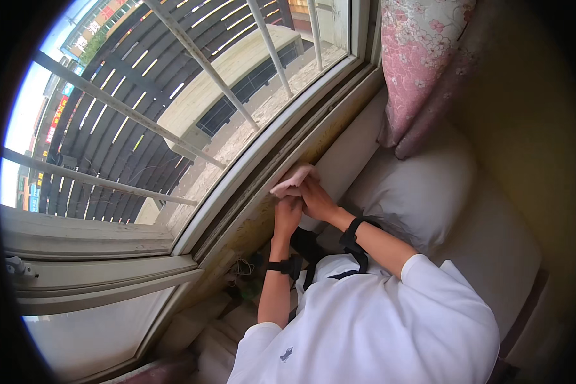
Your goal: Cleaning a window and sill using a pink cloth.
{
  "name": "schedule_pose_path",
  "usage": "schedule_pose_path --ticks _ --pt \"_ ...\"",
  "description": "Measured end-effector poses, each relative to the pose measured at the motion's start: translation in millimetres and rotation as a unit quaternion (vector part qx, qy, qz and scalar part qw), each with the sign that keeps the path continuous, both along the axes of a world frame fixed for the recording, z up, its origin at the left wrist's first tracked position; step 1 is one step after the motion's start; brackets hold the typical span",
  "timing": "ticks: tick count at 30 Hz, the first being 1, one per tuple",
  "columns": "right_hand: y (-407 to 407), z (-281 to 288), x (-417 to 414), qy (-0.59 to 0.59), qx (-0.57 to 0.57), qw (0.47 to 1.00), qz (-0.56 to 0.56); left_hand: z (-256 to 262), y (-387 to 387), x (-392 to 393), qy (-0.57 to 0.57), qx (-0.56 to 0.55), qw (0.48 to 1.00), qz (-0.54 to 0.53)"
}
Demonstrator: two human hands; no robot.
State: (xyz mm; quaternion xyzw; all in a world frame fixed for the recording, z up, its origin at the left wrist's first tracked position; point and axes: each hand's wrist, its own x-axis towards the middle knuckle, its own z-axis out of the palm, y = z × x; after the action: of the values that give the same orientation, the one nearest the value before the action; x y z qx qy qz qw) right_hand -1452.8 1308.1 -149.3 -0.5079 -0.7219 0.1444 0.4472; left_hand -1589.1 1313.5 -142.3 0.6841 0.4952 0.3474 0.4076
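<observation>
A pink cloth (295, 180) is bunched between my two hands, just beside the inner ledge of the window frame (288, 163). My left hand (288, 213) grips its lower edge, fingers curled and partly hidden. From the other side my right hand (317, 197) holds the cloth near its right end. The two hands are close together, over the gap between the wall and the bed. Black straps circle both wrists.
Metal bars (211, 72) stand outside the open window part. A floral curtain (422, 62) hangs at the upper right, above a pale pillow (413, 187) on the bed. Thin cables (242, 268) lie low by the wall. A sliding window sash (105, 278) is at the lower left.
</observation>
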Motion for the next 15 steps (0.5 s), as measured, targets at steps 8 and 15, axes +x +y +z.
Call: schedule_pose_path --ticks 8,15 --pt "9.0 -26.1 71.1 -0.091 -0.051 0.990 -0.095 -29.4 36.4 40.1 0.104 0.105 0.974 -0.171" --pt "54.2 -8.4 76.7 -0.152 -0.121 0.979 0.054 -33.6 29.6 40.9 0.259 0.184 0.948 -0.015"
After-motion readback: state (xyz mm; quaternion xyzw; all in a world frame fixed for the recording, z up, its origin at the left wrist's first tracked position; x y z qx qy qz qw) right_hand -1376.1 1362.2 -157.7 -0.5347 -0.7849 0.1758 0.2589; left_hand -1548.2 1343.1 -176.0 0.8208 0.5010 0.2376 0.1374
